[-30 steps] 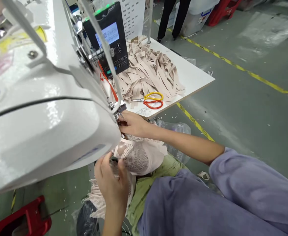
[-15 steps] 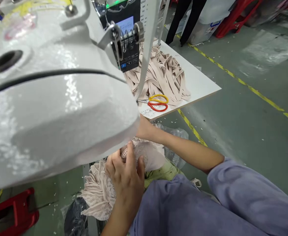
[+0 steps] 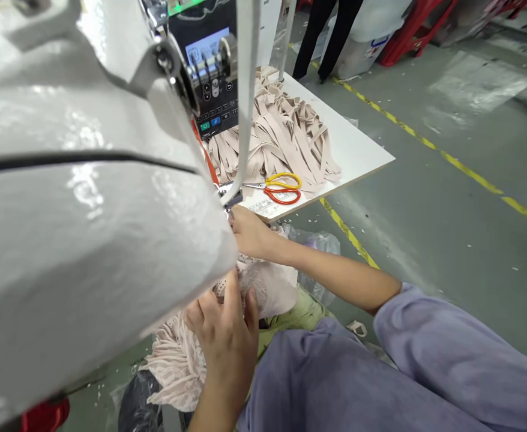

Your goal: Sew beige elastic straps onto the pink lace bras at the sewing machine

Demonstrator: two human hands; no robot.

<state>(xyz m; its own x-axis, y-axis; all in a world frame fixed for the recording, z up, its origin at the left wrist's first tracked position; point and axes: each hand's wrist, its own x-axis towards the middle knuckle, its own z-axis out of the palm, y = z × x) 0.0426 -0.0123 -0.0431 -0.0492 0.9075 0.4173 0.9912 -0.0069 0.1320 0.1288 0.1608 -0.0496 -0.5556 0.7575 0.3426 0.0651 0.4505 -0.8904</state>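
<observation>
My left hand point(image 3: 225, 333) lies on beige lace fabric point(image 3: 268, 285) beside the sewing machine head point(image 3: 110, 252). Its fingers are spread, the index stretched forward, and some fingertips are partly covered by the machine. Farther forward, my right hand point(image 3: 254, 237) reaches in at the machine's end, close to the needle area. The machine head hides its fingertips, so what they hold cannot be made out. Gathered lace pieces point(image 3: 177, 363) hang down to the left of my left wrist.
Scissors point(image 3: 281, 188) with yellow and red handles lie on the white table point(image 3: 358, 150), beside a heap of beige fabric strips point(image 3: 286, 132). A control panel point(image 3: 213, 78) stands behind the machine. At the back are a person's legs point(image 3: 322, 36) and a red stool point(image 3: 416, 33).
My view has shifted, so the machine head fills more of the lower left and the scissors appear slightly farther left. Both hands stay at the lace fabric, with more of the right hand showing.
</observation>
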